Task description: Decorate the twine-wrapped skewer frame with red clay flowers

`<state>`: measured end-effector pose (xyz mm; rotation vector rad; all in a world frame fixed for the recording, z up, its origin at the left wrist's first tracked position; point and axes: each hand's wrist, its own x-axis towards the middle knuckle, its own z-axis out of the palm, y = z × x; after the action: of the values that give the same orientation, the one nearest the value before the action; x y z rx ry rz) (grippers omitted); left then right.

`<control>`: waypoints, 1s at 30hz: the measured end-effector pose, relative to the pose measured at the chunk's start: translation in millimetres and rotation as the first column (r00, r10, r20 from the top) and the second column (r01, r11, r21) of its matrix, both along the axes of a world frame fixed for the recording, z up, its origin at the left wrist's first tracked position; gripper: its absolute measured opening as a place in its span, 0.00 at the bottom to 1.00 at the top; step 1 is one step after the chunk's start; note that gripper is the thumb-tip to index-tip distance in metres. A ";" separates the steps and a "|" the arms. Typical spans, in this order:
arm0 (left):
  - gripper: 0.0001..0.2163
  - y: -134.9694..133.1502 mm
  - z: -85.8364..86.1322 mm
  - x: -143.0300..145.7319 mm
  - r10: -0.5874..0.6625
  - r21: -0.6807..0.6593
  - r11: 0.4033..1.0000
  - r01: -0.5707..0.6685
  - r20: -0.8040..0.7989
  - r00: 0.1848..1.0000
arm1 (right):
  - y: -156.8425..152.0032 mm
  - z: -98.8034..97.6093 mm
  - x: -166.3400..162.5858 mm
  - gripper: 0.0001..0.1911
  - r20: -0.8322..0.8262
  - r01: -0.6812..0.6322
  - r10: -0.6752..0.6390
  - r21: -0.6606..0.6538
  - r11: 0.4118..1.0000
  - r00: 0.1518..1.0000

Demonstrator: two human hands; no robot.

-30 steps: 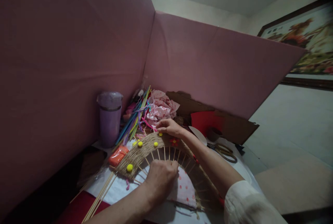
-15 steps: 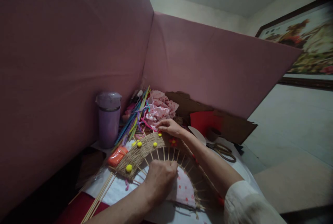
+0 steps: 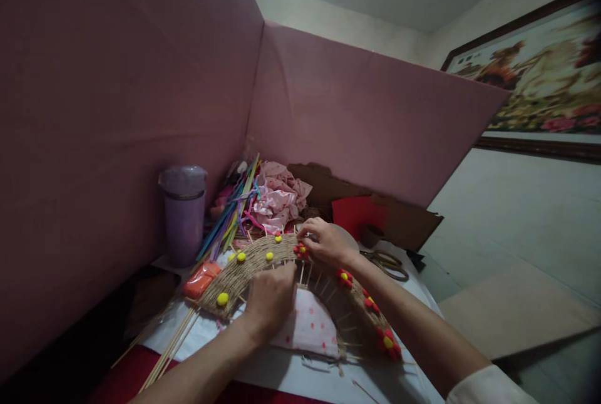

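Note:
A half-round woven twine fan [image 3: 256, 272] on thin wooden sticks lies on the white-covered table. Yellow balls [image 3: 222, 299] dot its left part, and red flowers with yellow middles [image 3: 387, 342] run down its right side. A pink-dotted cloth piece [image 3: 312, 326] fills its centre. My left hand [image 3: 272, 297] is closed at the inner edge of the woven band, over the sticks; what its fingers grip is hidden. At the top outer edge, beside a red flower [image 3: 301, 250], my right hand [image 3: 326, 242] has its fingers bent in a pinch; anything between them is too small to tell.
A purple cup-like container [image 3: 184, 222] stands at the left, near an orange packet [image 3: 203, 279]. Behind the fan lie coloured pipe cleaners [image 3: 230, 213] and crumpled pink cloth [image 3: 279, 194]. Scissors [image 3: 387, 264] rest at the right. Pink panels [image 3: 357, 116] close off the back and left.
My left hand has moved up from over the sticks to the woven band's inner edge. My right hand has curled its fingers and come nearer the top red flower. The camera view has shifted.

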<state>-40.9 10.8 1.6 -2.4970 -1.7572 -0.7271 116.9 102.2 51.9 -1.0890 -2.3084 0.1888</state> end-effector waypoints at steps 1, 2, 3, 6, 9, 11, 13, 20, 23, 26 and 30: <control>0.10 3.1 4.2 -1.7 0.036 -0.002 0.999 -0.035 0.013 0.999 | -3.9 -0.9 2.3 0.08 0.012 0.012 -0.013 0.027 1.000 1.000; 0.10 6.7 8.7 -3.2 0.059 -0.002 0.998 -0.058 0.025 0.998 | -6.5 -1.5 4.4 0.06 0.020 0.028 -0.029 0.052 0.998 0.999; 0.10 10.7 13.4 -4.5 0.087 0.001 0.996 -0.087 0.033 0.996 | -8.2 -1.9 6.3 0.05 0.025 0.042 -0.043 0.074 0.996 0.999; 0.12 23.5 25.7 -6.1 0.119 0.039 0.992 -0.119 -0.020 0.993 | -9.5 -2.5 10.8 0.03 0.039 0.058 -0.063 0.118 0.991 0.997; 0.10 33.6 32.2 -4.4 0.113 0.023 0.993 -0.112 -0.074 0.991 | -9.7 -4.3 13.3 0.04 0.052 0.050 -0.058 0.141 0.989 0.997; 0.10 38.1 33.1 -2.4 0.094 -0.005 0.995 -0.095 -0.080 0.992 | -10.3 -6.8 14.1 0.05 0.060 0.041 -0.050 0.151 0.988 0.997; 0.10 41.2 32.4 -0.3 0.095 -0.022 0.995 -0.097 -0.080 0.992 | -11.1 -9.8 14.6 0.06 0.067 0.030 -0.041 0.158 0.987 0.997; 0.13 48.2 29.2 3.5 0.088 -0.019 0.996 -0.090 -0.090 0.992 | -9.5 -17.4 12.5 0.08 0.116 -0.013 -0.013 0.216 0.976 0.993; 0.13 48.6 29.4 4.2 0.059 -0.009 0.998 -0.060 -0.090 0.994 | -7.2 -19.5 11.2 0.07 0.118 -0.020 -0.006 0.216 0.976 0.993; 0.13 47.7 29.0 5.9 0.059 -0.019 0.998 -0.061 -0.085 0.995 | -4.7 -21.1 11.3 0.07 0.112 -0.029 0.005 0.212 0.977 0.994; 0.13 47.9 27.9 8.7 0.072 -0.026 0.997 -0.074 -0.075 0.995 | -2.7 -22.0 12.3 0.08 0.106 -0.043 0.022 0.206 0.978 0.994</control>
<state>-32.3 58.8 29.4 -2.4285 -1.8362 -0.6016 129.3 99.6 29.9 -0.9757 -2.3753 -0.0980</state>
